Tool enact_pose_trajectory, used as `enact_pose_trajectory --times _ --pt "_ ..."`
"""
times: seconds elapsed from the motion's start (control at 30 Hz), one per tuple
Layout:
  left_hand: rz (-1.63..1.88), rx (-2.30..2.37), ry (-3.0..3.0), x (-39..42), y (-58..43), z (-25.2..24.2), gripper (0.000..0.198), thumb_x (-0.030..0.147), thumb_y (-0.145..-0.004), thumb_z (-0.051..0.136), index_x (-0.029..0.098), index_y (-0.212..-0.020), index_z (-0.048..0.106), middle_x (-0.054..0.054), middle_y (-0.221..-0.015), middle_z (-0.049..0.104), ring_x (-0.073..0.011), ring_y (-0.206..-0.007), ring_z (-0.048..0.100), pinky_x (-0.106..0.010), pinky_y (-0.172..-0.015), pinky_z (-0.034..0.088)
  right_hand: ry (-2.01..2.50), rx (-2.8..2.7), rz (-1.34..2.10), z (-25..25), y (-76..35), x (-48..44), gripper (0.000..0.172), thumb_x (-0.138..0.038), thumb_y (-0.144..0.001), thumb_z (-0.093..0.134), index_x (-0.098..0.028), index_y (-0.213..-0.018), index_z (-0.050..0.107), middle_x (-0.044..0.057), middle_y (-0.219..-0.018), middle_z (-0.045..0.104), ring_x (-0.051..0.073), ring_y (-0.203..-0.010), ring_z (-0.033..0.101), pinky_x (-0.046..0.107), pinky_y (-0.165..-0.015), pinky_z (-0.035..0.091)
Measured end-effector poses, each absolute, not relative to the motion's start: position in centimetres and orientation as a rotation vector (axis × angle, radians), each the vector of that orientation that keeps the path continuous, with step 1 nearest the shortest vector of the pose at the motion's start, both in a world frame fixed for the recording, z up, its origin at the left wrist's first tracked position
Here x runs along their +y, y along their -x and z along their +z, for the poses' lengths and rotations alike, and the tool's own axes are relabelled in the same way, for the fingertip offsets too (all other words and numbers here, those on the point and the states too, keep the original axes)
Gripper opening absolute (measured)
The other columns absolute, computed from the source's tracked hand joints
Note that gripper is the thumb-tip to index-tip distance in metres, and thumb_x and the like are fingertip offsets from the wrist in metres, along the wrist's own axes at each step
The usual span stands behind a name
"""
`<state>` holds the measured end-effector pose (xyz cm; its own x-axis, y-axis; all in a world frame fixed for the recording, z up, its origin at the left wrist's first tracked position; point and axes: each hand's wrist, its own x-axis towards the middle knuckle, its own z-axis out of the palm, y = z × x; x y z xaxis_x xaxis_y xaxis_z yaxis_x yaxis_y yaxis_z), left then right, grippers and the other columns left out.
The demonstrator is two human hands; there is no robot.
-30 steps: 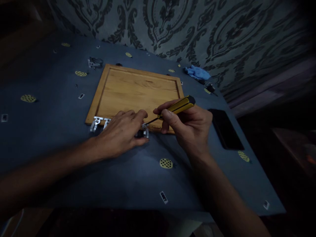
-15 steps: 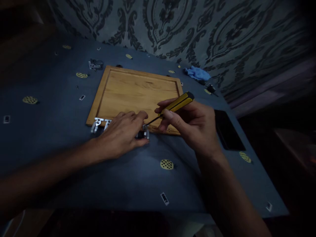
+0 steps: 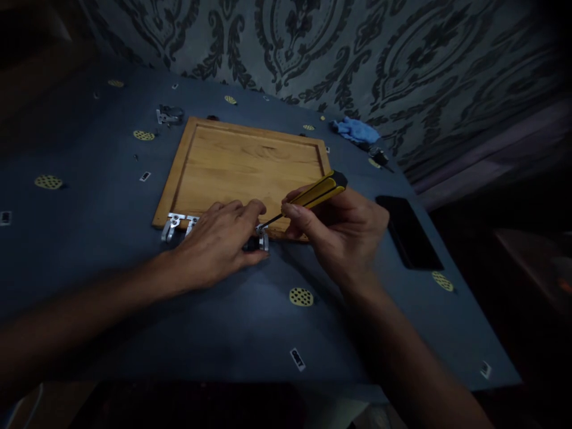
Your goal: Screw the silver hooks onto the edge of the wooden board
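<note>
On the blue bench (image 3: 89,250), the right hand (image 3: 346,235) pinches a yellow-and-black screwdriver (image 3: 319,192), its tip at a metal hinge (image 3: 263,239) on the wooden panel's (image 3: 250,164) near edge. The left hand (image 3: 221,241) clamps that hinge, hiding most of it. A second hinge (image 3: 172,223) sits to the left, a dark phone (image 3: 409,232) to the right and a blue cloth (image 3: 355,128) beyond. The print on the white label (image 3: 297,358) is unreadable.

The left hand (image 3: 218,241) lies palm down on a forearm coming in from 8 o'clock, its fingers (image 3: 241,210) curled and the thumb drawn in under the forefinger in a pinch. The right hand (image 3: 346,232), on a forearm rising from 5 o'clock, is closed in a pen-like grip, its thumb and forefinger tips pointing toward 9 o'clock.
</note>
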<state>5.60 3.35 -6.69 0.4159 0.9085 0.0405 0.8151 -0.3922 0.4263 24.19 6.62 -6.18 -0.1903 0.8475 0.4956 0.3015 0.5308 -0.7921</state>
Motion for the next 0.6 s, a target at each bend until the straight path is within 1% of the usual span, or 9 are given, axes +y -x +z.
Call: enact_pose_trajectory --times 0.1,0.2,0.33,0.43,0.53,0.6 --pt "0.381 1.479 -2.331 3.4 -5.6 -6.7 0.046 0.033 -0.088 0.077 0.018 -0.123 0.052 -0.009 -0.113 0.07 -0.03 -0.106 0.066 -0.043 -0.091 0.051 1.012 -1.731 0.595 -6.4 -24.0 6.2 0.029 -0.045 -0.084 0.083 -0.025 -0.073 0.064 -0.005 -0.063 0.06 0.012 -0.053 0.058 0.026 -0.047 0.05" --pt "0.361 1.495 -2.32 3.4 -5.6 -6.6 0.049 0.034 -0.088 0.077 0.017 -0.125 0.05 -0.011 -0.116 0.069 -0.0314 -0.108 0.065 -0.045 -0.092 0.051 1.036 -1.717 0.549 -6.6 -23.9 5.9 0.03 -0.043 -0.085 0.082 -0.026 -0.072 0.061 -0.005 -0.063 0.057 0.013 -0.055 0.057 0.027 -0.049 0.051" --pt "0.359 1.494 -2.323 3.3 -5.5 -6.7 0.047 0.034 -0.088 0.077 0.017 -0.124 0.051 -0.011 -0.113 0.069 -0.0319 -0.107 0.065 -0.046 -0.092 0.051 1.035 -1.687 0.518 -7.1 -23.7 5.8 0.027 -0.039 -0.088 0.08 -0.026 -0.074 0.06 -0.004 -0.064 0.056 0.013 -0.057 0.057 0.028 -0.052 0.053" --pt "0.381 1.486 -2.323 3.3 -5.5 -6.7 0.049 0.035 -0.088 0.077 0.018 -0.126 0.051 -0.011 -0.115 0.07 -0.0319 -0.109 0.066 -0.046 -0.094 0.051 1.025 -1.674 0.503 -7.5 -23.6 5.8 0.024 -0.039 -0.088 0.079 -0.027 -0.077 0.062 -0.004 -0.064 0.055 0.014 -0.057 0.056 0.029 -0.051 0.054" --pt "0.387 1.479 -2.315 3.3 -5.5 -6.7 0.05 0.035 -0.088 0.077 0.018 -0.127 0.051 -0.012 -0.121 0.07 -0.0325 -0.114 0.065 -0.047 -0.096 0.051 1.006 -1.678 0.497 -7.3 -23.6 5.7 0.022 -0.04 -0.088 0.079 -0.027 -0.079 0.064 -0.004 -0.067 0.057 0.014 -0.057 0.058 0.031 -0.051 0.054" --pt "0.389 1.479 -2.309 3.4 -5.5 -6.7 0.049 0.035 -0.089 0.077 0.018 -0.127 0.051 -0.012 -0.123 0.07 -0.0322 -0.115 0.066 -0.047 -0.096 0.051 0.968 -1.672 0.441 -7.0 -23.7 5.5 0.018 -0.039 -0.089 0.079 -0.028 -0.083 0.066 -0.002 -0.073 0.063 0.015 -0.06 0.061 0.033 -0.054 0.056"
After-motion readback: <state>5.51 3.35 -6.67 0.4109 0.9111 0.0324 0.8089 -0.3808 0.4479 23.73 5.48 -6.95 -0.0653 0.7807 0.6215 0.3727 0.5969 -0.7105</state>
